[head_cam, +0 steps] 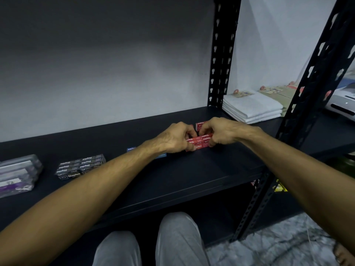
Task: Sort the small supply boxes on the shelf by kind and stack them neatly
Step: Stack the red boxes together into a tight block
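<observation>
Nearest the camera, below the shelf board [192, 169], my knees in pale grey cloth show beside a mottled floor. On that matt black board, just beyond its front edge, a squared stack of dark staple boxes [80, 167] with white lettering stands to the left, and further left lies a pile of clear plastic packs [17, 173], glossy, with purple inserts. Mid-board, my left hand [175, 139] and right hand [221, 132] curl their fingers round the two ends of the red staple boxes [199, 142], small flat cardboard oblongs stacked together; both hands pinch this stack. Small blue boxes [161, 155] peep out beside my left wrist, mostly hidden. Behind the stack stands one more red box [200, 125]. Beyond the board's right end, past a perforated black steel upright [222, 54], folded white cloths [251, 106] lie in a soft pile.
</observation>
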`<move>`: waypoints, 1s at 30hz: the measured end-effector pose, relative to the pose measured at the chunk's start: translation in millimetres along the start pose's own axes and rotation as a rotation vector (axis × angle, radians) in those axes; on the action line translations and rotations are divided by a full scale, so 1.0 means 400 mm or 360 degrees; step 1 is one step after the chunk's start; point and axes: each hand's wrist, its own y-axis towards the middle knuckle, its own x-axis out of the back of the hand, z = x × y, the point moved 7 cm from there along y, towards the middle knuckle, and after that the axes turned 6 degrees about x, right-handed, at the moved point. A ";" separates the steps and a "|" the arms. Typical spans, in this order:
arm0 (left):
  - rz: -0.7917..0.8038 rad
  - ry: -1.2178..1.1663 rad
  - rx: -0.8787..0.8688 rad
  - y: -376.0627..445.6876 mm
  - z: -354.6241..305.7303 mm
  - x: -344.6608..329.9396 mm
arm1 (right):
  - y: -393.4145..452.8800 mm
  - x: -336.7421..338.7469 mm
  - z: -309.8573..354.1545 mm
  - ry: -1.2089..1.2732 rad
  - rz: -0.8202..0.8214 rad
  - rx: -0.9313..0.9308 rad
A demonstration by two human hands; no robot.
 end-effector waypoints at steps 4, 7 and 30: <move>-0.0030 0.0022 -0.0013 0.001 -0.003 -0.003 | 0.000 0.000 0.001 -0.0042 -0.0029 0.0031; -0.0036 0.0018 -0.0011 0.002 -0.002 -0.005 | -0.002 0.001 0.002 -0.0063 -0.0047 0.0038; -0.0201 -0.0185 0.0071 0.014 0.012 0.095 | -0.007 0.035 -0.019 0.0063 -0.0087 -0.0007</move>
